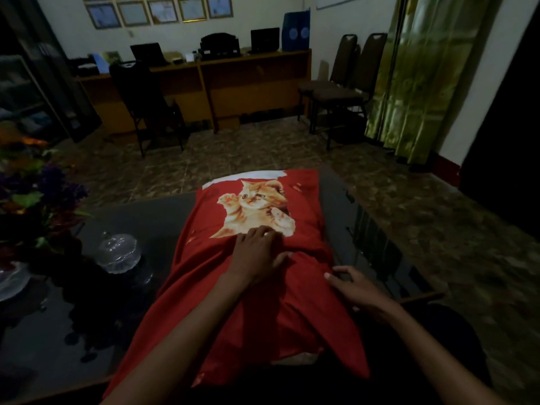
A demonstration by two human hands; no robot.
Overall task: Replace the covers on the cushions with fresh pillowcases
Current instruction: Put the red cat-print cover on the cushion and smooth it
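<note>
Left hand lies flat, fingers straight, pressing the red pillowcase over the cushion on the dark table. Right hand, just beside it, pinches the pillowcase's edge. Cushion's white corner shows beyond the hands.

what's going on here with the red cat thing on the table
A person is fitting a red pillowcase with a kitten print over a cushion on a dark glass table. The left hand lies flat on the fabric just below the print, while the right hand rests at the cover's right edge. White cushion shows at the far end, so the cover isn't fully on.
</note>
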